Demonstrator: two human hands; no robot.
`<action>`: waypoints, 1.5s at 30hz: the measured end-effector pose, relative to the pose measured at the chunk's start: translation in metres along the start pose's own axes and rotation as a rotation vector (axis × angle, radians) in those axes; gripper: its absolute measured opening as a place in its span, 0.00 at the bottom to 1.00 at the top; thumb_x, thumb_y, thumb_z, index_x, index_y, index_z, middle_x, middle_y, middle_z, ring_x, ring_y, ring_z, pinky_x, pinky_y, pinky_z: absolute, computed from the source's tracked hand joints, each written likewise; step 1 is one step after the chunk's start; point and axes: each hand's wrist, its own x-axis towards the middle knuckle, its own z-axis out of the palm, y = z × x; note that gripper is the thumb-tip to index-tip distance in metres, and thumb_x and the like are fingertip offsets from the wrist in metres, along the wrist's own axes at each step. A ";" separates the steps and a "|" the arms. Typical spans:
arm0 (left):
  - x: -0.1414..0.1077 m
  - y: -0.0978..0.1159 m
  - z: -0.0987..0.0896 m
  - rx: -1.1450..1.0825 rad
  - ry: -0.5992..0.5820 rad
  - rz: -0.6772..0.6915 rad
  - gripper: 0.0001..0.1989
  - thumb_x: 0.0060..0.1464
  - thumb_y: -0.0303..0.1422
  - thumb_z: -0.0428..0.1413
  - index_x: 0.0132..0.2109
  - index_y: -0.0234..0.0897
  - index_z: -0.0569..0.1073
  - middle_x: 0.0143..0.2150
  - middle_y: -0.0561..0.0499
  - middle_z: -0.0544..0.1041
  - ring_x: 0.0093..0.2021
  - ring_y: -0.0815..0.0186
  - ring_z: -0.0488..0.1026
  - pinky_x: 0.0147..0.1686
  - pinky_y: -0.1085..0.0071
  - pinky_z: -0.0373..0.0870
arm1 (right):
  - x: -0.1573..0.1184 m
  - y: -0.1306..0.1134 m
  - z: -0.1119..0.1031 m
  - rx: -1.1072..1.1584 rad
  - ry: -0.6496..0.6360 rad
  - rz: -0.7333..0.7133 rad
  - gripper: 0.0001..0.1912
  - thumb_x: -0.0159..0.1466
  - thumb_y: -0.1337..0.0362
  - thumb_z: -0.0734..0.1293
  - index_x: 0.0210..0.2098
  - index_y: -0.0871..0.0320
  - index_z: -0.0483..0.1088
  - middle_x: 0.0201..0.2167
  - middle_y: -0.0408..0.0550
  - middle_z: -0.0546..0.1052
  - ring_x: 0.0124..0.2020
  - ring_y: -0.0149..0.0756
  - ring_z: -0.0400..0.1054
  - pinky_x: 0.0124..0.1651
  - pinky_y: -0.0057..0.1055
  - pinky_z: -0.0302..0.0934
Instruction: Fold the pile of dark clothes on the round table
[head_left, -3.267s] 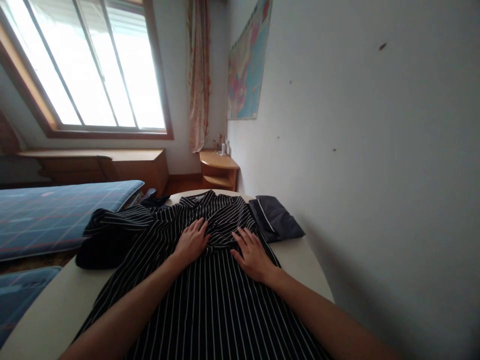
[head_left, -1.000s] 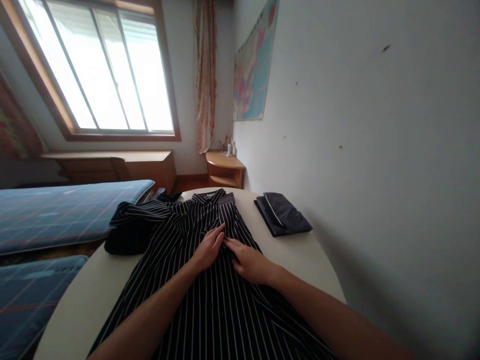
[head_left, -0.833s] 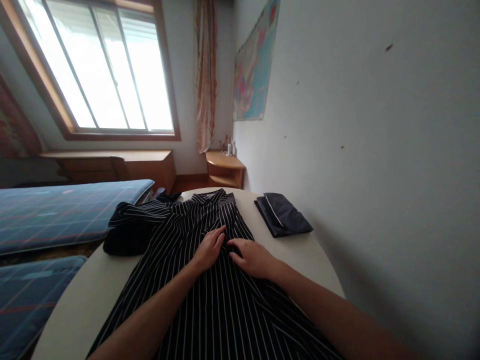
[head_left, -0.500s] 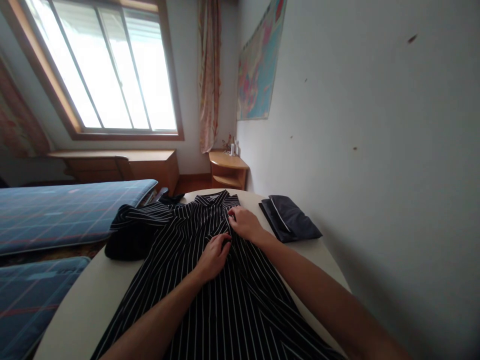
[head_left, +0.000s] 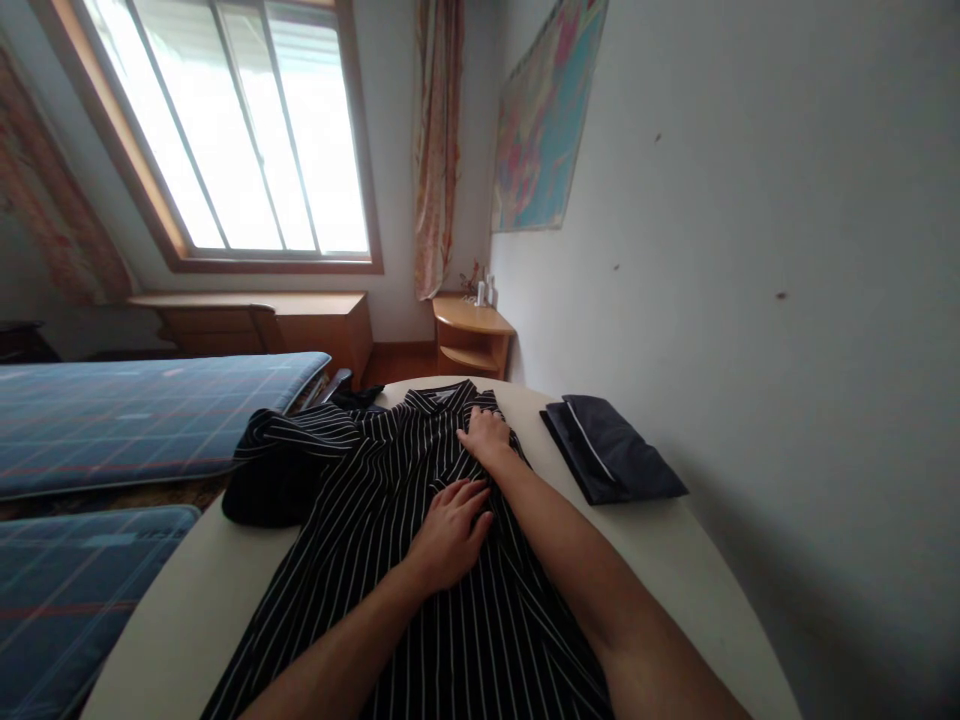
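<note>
A black shirt with white stripes [head_left: 375, 560] lies spread over a pale round table [head_left: 180, 620], its collar at the far edge. One sleeve is folded out to the left over a black item. My left hand [head_left: 451, 530] rests on the middle of the shirt, fingers apart and pointing right. Farther up, near the collar's right side, my right hand [head_left: 486, 434] lies on the cloth with its fingers spread a little. Neither hand grips anything that I can see.
Dark folded cloth [head_left: 619, 450] lies on the table's right side. A black cap-like item [head_left: 270, 490] is under the left sleeve. Blue plaid mattresses [head_left: 150, 415] stand to the left, a white wall to the right. A corner shelf [head_left: 472, 318] is behind the table.
My left hand has opened out and lies flatter on the shirt. My right hand has flattened onto the cloth near the collar. The whole view has shifted slightly.
</note>
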 end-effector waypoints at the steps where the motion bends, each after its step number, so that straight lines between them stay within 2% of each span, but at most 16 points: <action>1: 0.000 0.000 0.000 0.000 -0.002 0.007 0.22 0.67 0.41 0.44 0.63 0.41 0.68 0.65 0.49 0.67 0.67 0.56 0.58 0.66 0.53 0.55 | 0.002 0.002 0.002 0.010 0.001 0.014 0.22 0.63 0.56 0.67 0.52 0.64 0.68 0.49 0.64 0.75 0.54 0.52 0.67 0.52 0.41 0.62; 4: 0.000 -0.001 0.001 -0.024 0.003 0.016 0.22 0.67 0.41 0.45 0.63 0.41 0.68 0.65 0.48 0.67 0.67 0.55 0.58 0.66 0.52 0.55 | 0.007 0.008 0.002 0.034 -0.002 0.056 0.15 0.66 0.62 0.62 0.48 0.64 0.71 0.46 0.63 0.77 0.52 0.50 0.70 0.50 0.39 0.63; 7: -0.001 0.001 -0.001 -0.086 0.049 0.009 0.22 0.66 0.39 0.46 0.62 0.40 0.68 0.65 0.46 0.67 0.66 0.56 0.60 0.65 0.52 0.56 | 0.011 0.014 -0.006 0.066 0.010 0.117 0.16 0.69 0.60 0.57 0.48 0.61 0.71 0.44 0.60 0.78 0.48 0.46 0.73 0.47 0.37 0.64; 11: -0.001 0.005 -0.008 -0.193 0.185 -0.025 0.20 0.65 0.34 0.45 0.59 0.39 0.71 0.60 0.45 0.71 0.62 0.58 0.66 0.63 0.54 0.61 | 0.018 0.011 -0.022 0.262 0.121 0.208 0.17 0.70 0.56 0.55 0.48 0.57 0.69 0.43 0.55 0.78 0.46 0.44 0.73 0.46 0.36 0.63; 13: -0.002 0.006 -0.013 -0.229 0.265 -0.057 0.19 0.64 0.32 0.43 0.56 0.38 0.73 0.57 0.46 0.74 0.59 0.59 0.68 0.61 0.56 0.64 | 0.022 0.004 -0.026 0.355 0.180 0.169 0.17 0.71 0.56 0.54 0.48 0.57 0.68 0.43 0.54 0.78 0.46 0.43 0.72 0.47 0.34 0.61; 15: -0.002 0.006 -0.018 -0.248 0.334 -0.088 0.19 0.64 0.31 0.43 0.52 0.38 0.75 0.54 0.46 0.76 0.56 0.60 0.71 0.59 0.58 0.66 | 0.023 -0.004 -0.023 0.408 0.199 0.071 0.18 0.72 0.56 0.52 0.48 0.57 0.67 0.44 0.52 0.78 0.46 0.40 0.71 0.49 0.33 0.60; 18: -0.001 0.003 -0.022 -0.216 0.384 -0.148 0.16 0.63 0.31 0.44 0.44 0.39 0.77 0.46 0.48 0.79 0.50 0.59 0.74 0.54 0.58 0.69 | 0.021 -0.014 -0.008 0.399 0.096 -0.098 0.19 0.73 0.55 0.51 0.52 0.57 0.66 0.50 0.52 0.76 0.51 0.38 0.69 0.54 0.32 0.57; 22: 0.001 -0.003 -0.017 -0.103 0.366 -0.253 0.12 0.62 0.33 0.48 0.37 0.39 0.75 0.38 0.46 0.79 0.45 0.55 0.73 0.50 0.56 0.69 | 0.012 -0.017 0.017 0.321 -0.120 -0.231 0.21 0.72 0.52 0.54 0.54 0.55 0.68 0.57 0.50 0.72 0.59 0.41 0.62 0.62 0.41 0.50; 26: 0.002 -0.007 -0.009 -0.039 0.338 -0.285 0.09 0.61 0.35 0.50 0.37 0.39 0.74 0.38 0.46 0.77 0.46 0.55 0.71 0.49 0.57 0.69 | 0.010 -0.011 0.021 0.318 -0.093 -0.279 0.20 0.73 0.55 0.53 0.53 0.54 0.70 0.57 0.47 0.72 0.59 0.36 0.62 0.62 0.34 0.49; 29: 0.000 -0.008 -0.005 0.024 0.336 -0.272 0.09 0.59 0.33 0.53 0.45 0.37 0.74 0.44 0.45 0.75 0.49 0.56 0.70 0.52 0.57 0.68 | 0.019 -0.002 0.014 0.309 0.009 -0.201 0.21 0.74 0.60 0.50 0.56 0.57 0.67 0.57 0.51 0.72 0.58 0.36 0.63 0.61 0.32 0.51; 32: -0.001 -0.007 -0.004 0.083 0.305 -0.244 0.18 0.59 0.30 0.53 0.56 0.38 0.71 0.56 0.44 0.72 0.56 0.55 0.67 0.57 0.55 0.65 | 0.031 0.013 0.009 0.267 0.076 0.002 0.20 0.72 0.60 0.52 0.57 0.57 0.66 0.58 0.54 0.71 0.58 0.42 0.64 0.59 0.35 0.55; 35: 0.000 -0.006 -0.004 0.141 0.232 -0.239 0.21 0.62 0.31 0.50 0.61 0.40 0.69 0.60 0.46 0.71 0.60 0.54 0.64 0.59 0.54 0.63 | 0.038 0.031 0.009 0.239 0.041 0.134 0.21 0.70 0.57 0.56 0.55 0.58 0.70 0.55 0.57 0.74 0.55 0.47 0.67 0.55 0.39 0.59; 39: 0.002 -0.002 -0.007 0.197 0.156 -0.233 0.24 0.63 0.31 0.47 0.64 0.41 0.66 0.63 0.50 0.70 0.62 0.53 0.62 0.60 0.54 0.62 | 0.047 0.047 0.012 0.240 -0.036 0.172 0.24 0.67 0.48 0.58 0.50 0.55 0.75 0.49 0.56 0.78 0.52 0.49 0.71 0.53 0.42 0.62; 42: 0.002 0.000 -0.008 0.220 0.116 -0.221 0.25 0.63 0.30 0.45 0.66 0.40 0.64 0.65 0.51 0.67 0.65 0.53 0.59 0.63 0.52 0.59 | 0.058 0.050 0.014 0.238 -0.071 0.200 0.27 0.65 0.43 0.58 0.49 0.54 0.77 0.49 0.56 0.78 0.53 0.51 0.71 0.53 0.45 0.61; 45: 0.003 0.000 -0.008 0.232 0.072 -0.190 0.27 0.63 0.28 0.43 0.68 0.37 0.60 0.68 0.51 0.63 0.69 0.54 0.54 0.67 0.50 0.52 | 0.070 0.048 0.016 0.234 -0.087 0.211 0.29 0.64 0.40 0.58 0.49 0.54 0.77 0.50 0.57 0.78 0.54 0.53 0.70 0.55 0.48 0.60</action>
